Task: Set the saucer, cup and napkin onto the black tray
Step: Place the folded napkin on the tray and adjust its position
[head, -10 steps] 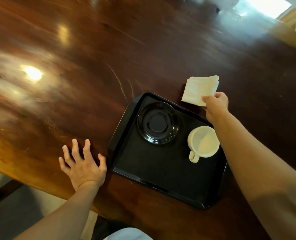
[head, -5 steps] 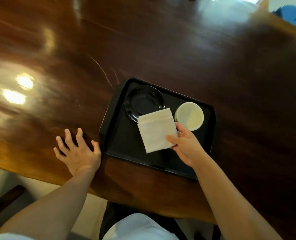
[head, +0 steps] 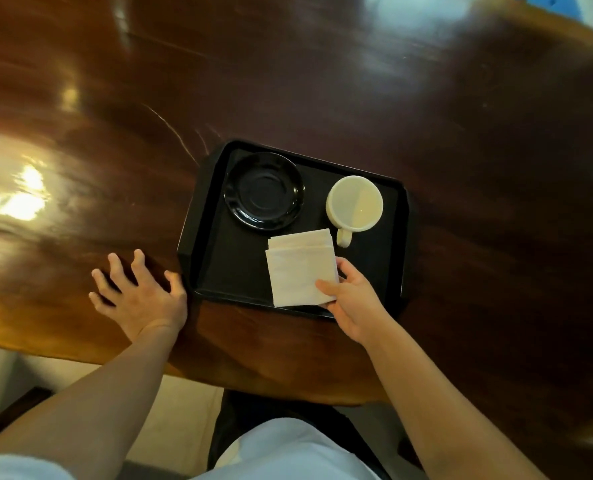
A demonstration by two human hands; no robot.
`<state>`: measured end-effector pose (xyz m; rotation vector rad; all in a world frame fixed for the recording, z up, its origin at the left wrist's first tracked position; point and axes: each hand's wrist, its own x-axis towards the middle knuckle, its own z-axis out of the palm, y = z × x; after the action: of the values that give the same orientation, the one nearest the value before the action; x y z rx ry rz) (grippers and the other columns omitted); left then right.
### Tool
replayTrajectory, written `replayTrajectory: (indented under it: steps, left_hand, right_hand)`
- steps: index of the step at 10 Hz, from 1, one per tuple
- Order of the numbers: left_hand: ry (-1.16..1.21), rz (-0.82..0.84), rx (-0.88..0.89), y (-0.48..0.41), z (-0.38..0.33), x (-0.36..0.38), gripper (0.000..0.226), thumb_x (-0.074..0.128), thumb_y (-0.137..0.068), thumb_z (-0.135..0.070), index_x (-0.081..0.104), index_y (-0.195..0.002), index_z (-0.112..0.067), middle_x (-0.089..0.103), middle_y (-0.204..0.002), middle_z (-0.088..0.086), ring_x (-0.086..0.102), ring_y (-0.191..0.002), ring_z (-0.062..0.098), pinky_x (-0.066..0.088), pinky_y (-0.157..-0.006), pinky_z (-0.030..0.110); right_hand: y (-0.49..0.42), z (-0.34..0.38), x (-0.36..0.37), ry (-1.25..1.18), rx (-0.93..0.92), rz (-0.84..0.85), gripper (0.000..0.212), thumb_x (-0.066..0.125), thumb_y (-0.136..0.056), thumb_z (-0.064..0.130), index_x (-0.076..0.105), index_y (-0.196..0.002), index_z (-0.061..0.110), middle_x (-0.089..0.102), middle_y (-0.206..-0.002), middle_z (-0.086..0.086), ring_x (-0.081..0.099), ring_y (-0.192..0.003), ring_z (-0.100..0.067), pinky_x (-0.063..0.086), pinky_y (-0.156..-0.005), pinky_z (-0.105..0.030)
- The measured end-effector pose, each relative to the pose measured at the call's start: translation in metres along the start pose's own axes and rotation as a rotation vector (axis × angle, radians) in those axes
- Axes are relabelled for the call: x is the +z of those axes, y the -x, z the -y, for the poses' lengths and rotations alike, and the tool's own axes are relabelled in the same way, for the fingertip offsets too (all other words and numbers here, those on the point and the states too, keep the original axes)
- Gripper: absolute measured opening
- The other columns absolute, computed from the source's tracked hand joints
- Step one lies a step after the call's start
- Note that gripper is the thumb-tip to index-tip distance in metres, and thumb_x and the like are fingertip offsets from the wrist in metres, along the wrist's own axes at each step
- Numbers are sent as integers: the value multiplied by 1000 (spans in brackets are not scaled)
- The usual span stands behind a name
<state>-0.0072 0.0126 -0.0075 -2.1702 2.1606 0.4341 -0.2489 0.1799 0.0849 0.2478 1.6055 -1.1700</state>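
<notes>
A black tray (head: 215,265) lies on the dark wooden table near its front edge. On its far left part sits a black saucer (head: 263,190). A cream cup (head: 354,203) stands upright at the far right, handle toward me. A folded white napkin (head: 298,268) lies over the tray's near middle, its lower edge reaching the front rim. My right hand (head: 352,297) pinches the napkin's near right corner. My left hand (head: 139,294) rests flat on the table just left of the tray, fingers spread, holding nothing.
The polished wooden table (head: 322,81) stretches far and to both sides, with bright light reflections at the left. Its front edge (head: 218,368) runs just below the tray. Something blue (head: 561,5) shows at the top right corner.
My right hand carried the napkin from the table beyond the tray's far edge over the tray and lowered it onto the near middle. The left hand stayed in place.
</notes>
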Motion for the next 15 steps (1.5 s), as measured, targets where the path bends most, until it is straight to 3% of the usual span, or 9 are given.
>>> replayTrajectory:
  steps: [3, 4, 5, 6, 8, 10, 12, 14, 15]
  left_hand:
    - [-1, 0, 4, 0, 2, 2, 60, 48, -98, -48, 34, -151, -25, 19, -167, 12, 7, -156, 40, 5, -122, 63]
    - [-6, -3, 7, -1, 2, 3, 59, 47, -98, -49, 34, -151, -25, 20, -167, 12, 8, -156, 41, 5, -122, 64]
    - [-13, 5, 3, 0, 2, 3, 59, 46, -98, -49, 34, -151, -25, 19, -168, 13, 8, -156, 41, 5, -122, 63]
    - [-16, 12, 0, 0, 1, 2, 60, 45, -98, -50, 34, -151, -25, 18, -168, 12, 7, -156, 41, 5, -122, 63]
    - [-5, 2, 5, -1, 2, 3, 60, 46, -98, -49, 34, -151, -25, 19, -168, 13, 8, -156, 41, 5, -122, 63]
    - [-5, 0, 3, -1, 2, 3, 59, 46, -98, -49, 34, -151, -24, 19, -167, 13, 8, -156, 41, 5, -122, 63]
    - [4, 4, 9, 0, 1, 2, 59, 48, -98, -48, 34, -150, -23, 20, -167, 13, 8, -156, 42, 5, -121, 64]
    - [1, 2, 5, 0, 1, 2, 60, 49, -98, -47, 34, -150, -23, 19, -167, 13, 8, -156, 42, 5, -122, 64]
    - [-10, 4, -1, -1, 0, 2, 60, 48, -98, -47, 33, -151, -23, 19, -168, 13, 7, -156, 41, 4, -122, 63]
  right_hand:
    - [-1, 6, -2, 324, -46, -19, 45, 58, -96, 3, 57, -130, 32, 64, -123, -1, 60, -118, -22, 58, -91, -44]
    - [-3, 22, -3, 652, -238, -49, 47, 57, -97, 8, 55, -138, 31, 59, -123, 3, 57, -114, -17, 49, -71, -21]
    - [-5, 35, 1, 900, -422, -83, 48, 55, -99, 6, 53, -142, 29, 56, -121, 0, 54, -110, -16, 47, -70, -19]
    - [-9, 43, 9, 1197, -461, -72, 59, 48, -98, -2, 50, -147, 31, 56, -120, -5, 59, -108, -24, 56, -84, -36]
    - [-21, 39, 20, 1473, -424, -41, 58, 50, -96, -5, 46, -147, 23, 53, -131, -8, 56, -109, -27, 51, -86, -35]
    - [-20, 22, 16, 1308, -534, -251, 36, 49, -103, 13, 53, -139, 13, 57, -124, -8, 57, -105, -24, 47, -81, -32]
    - [-7, 32, -9, 950, -609, -514, 11, 62, -98, 25, 64, -93, 16, 65, -85, 0, 65, -74, -12, 59, -66, -30]
    - [-23, 38, -12, 169, -64, -331, 30, 69, -95, 24, 64, -120, 10, 70, -98, -12, 71, -75, -20, 61, -67, -31]
    - [-34, 37, -10, 44, -42, -326, 25, 73, -91, 28, 70, -109, 10, 72, -92, -11, 65, -72, -18, 56, -63, -28]
